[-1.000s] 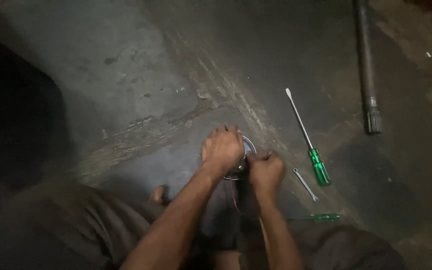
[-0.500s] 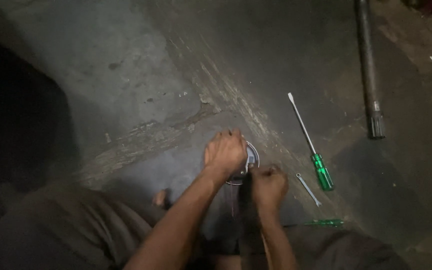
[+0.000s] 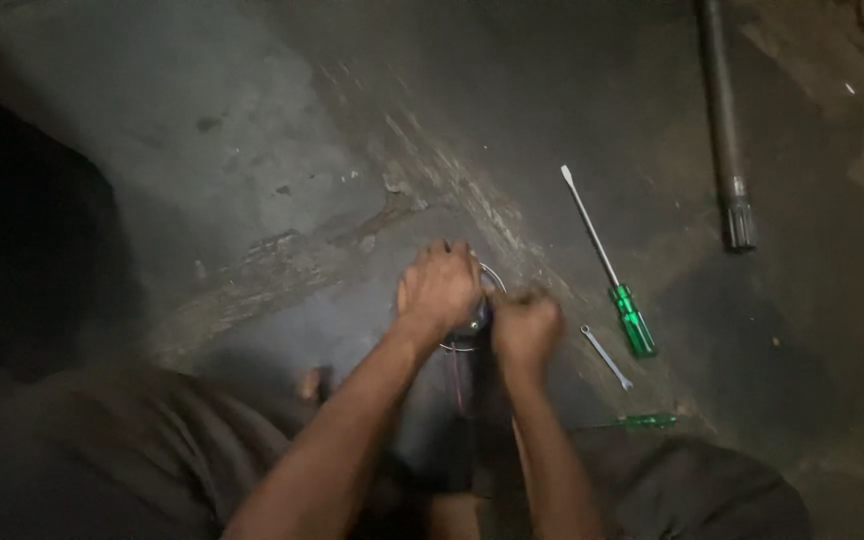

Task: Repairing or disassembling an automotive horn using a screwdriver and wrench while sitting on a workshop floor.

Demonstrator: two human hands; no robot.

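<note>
Where both hands meet, left hand (image 3: 439, 290) covers round metal part (image 3: 490, 275).

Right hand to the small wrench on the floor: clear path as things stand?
Probably yes. The wrench lies on bare floor just right of the right hand, nothing between them. But that hand is closed by the round metal part and would have to let go first.

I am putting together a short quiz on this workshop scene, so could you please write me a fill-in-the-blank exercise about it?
1. Both hands, left hand and right hand, rest on a round ____ part.
2. The long screwdriver has a ____ handle.
3. The small wrench lies on the ____.
4. The dark metal pipe lies at the picture's upper ____.

Missing words: metal; green; floor; right
</note>
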